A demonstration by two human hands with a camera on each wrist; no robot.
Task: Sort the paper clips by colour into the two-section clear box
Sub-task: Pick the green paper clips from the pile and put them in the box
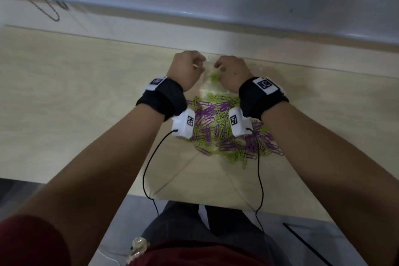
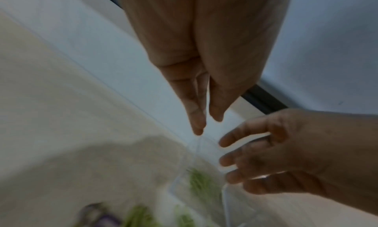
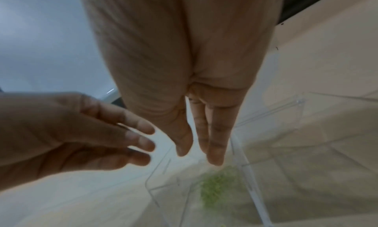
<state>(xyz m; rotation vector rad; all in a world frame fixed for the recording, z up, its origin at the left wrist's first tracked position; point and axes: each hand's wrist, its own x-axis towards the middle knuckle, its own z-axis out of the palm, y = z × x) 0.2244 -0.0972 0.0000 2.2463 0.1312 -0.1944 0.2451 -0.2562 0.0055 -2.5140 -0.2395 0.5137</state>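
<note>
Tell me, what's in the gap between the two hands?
In the head view, the clear box with a small clump of green clips lies between the left hand and right hand. The wrist views show both hands above it.

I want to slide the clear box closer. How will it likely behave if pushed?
The clear box looks thin-walled and holds only a small clump of green clips, so it is probably light and should slide easily on the smooth table. Its walls look fairly tall, so a push near the rim might tip it.
</note>
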